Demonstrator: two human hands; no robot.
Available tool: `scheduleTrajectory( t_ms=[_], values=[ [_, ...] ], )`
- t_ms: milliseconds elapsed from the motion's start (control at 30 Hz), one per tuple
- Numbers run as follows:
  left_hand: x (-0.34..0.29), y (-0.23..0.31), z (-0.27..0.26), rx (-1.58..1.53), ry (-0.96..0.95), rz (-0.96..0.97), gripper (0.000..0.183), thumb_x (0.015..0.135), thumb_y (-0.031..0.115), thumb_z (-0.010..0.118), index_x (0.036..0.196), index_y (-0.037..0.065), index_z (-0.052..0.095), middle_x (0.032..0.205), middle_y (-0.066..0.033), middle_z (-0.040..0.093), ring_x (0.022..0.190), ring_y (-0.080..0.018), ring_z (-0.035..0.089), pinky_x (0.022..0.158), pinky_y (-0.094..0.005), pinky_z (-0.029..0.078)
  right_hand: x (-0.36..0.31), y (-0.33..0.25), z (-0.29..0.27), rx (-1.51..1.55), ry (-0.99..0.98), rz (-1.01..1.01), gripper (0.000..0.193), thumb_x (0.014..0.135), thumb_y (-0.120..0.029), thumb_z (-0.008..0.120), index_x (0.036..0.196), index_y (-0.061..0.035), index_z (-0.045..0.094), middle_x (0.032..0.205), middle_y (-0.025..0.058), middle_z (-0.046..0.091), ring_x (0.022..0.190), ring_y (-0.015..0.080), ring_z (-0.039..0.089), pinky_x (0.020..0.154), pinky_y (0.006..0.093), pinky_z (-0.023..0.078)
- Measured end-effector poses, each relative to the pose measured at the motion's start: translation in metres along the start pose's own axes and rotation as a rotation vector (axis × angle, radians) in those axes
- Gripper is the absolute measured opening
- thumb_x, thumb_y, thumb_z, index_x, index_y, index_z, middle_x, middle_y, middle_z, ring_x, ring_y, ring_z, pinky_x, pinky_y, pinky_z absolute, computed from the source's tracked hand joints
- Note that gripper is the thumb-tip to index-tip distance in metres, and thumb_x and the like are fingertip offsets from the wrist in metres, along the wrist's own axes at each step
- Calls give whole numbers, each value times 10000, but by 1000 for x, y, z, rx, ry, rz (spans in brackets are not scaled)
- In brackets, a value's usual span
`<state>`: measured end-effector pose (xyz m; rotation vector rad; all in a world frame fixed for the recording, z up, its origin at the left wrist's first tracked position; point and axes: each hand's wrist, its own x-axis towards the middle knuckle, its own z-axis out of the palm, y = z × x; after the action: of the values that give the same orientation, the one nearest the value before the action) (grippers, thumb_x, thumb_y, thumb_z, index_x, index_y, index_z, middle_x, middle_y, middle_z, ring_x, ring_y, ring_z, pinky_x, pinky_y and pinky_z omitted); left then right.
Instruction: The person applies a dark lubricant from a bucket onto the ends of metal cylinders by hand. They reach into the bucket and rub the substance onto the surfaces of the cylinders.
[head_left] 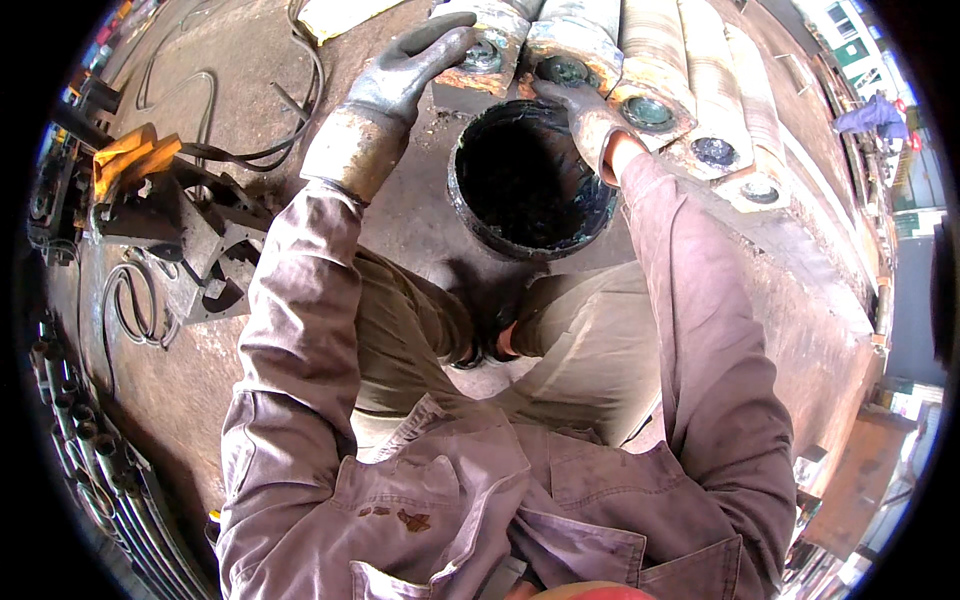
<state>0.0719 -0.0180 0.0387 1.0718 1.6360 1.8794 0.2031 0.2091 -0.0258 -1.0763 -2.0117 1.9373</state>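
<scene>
The stained brown floor (180, 390) carries 1 round black bucket (592, 205) and, leftward, looped dark cables (240, 158).

A concrete floor (185, 395) carries the surrounding equipment. At its left edge stands a dark metal frame (215, 255) with a yellow-orange item (135, 160) draped on top. A black cable loop (140, 305) lies beside the frame. Long pipes (120, 485) lie side by side along the lower left edge. A blue cloth (872, 115) hangs beyond the upper right edge.
</scene>
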Motion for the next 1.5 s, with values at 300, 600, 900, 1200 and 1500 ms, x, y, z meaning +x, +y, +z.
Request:
scheduleTrajectory(
  t_ms=[300,600,900,1200,1500],
  values=[
    [-3,-5,-7,14,7,-4,626,970,526,707,1418,93,646,1362,-137,681,1313,-266,616,1186,-405,427,-26,-15,29,-232,-10,-134,379,1033,-297,582,1373,-157,672,1340,133,674,1208,238,628,1048,320,460],
    [11,-10,10,16,-8,-7,666,947,560,719,1416,92,646,1365,-146,678,1320,-280,612,1195,-415,418,96,57,-10,-1157,-51,-455,393,1043,-364,568,1418,-274,644,1467,197,587,1335,347,592,1127,369,453],
    [3,-12,-8,29,31,-14,656,946,546,727,1415,95,645,1343,-143,696,1305,-271,626,1189,-409,429,39,15,15,-207,-79,-203,586,897,-456,743,1309,-42,693,1269,228,699,1230,335,657,1013,390,497],
    [-1,-5,-7,14,19,-2,670,940,562,725,1417,98,644,1344,-149,695,1324,-275,614,1205,-418,409,17,11,16,-253,33,-221,377,1078,-173,425,1371,-96,650,1431,152,587,1282,263,565,1070,348,450],
    [6,-11,0,43,5,10,675,936,581,720,1403,98,654,1365,-155,679,1327,-278,611,1194,-414,424,89,36,8,-792,425,-186,688,894,-569,710,1348,-55,647,1266,218,713,1217,379,663,1053,411,510]
  ],
)
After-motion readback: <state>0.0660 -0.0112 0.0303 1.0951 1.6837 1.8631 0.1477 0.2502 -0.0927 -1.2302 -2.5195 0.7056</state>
